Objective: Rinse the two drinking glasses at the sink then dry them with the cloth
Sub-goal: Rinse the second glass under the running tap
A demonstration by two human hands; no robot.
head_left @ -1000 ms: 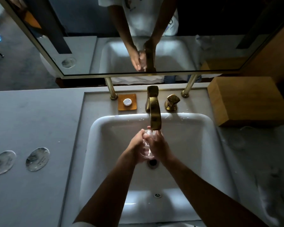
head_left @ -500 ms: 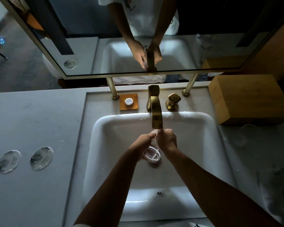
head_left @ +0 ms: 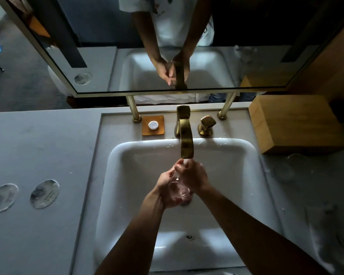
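A clear drinking glass (head_left: 179,190) lies tilted over the white sink (head_left: 127,175), its base toward me, under the brass faucet (head_left: 186,141). My left hand (head_left: 167,187) cups the glass from the left and below. My right hand (head_left: 194,176) wraps its far end, fingers up at the spout where water runs. A second glass (head_left: 292,165) stands dimly on the counter right of the sink. A white cloth (head_left: 330,235) lies on the right counter, near the front.
A brass tap handle (head_left: 206,126) and an amber soap dish (head_left: 153,125) sit behind the basin. A wooden box (head_left: 298,124) stands at the back right. Two round glass coasters (head_left: 24,195) lie on the left counter. A mirror (head_left: 167,46) hangs above.
The glass has turned in my hands: half a second ago its round end faced up between my hands, now my left hand cups it lower while my right fingers reach to the spout.
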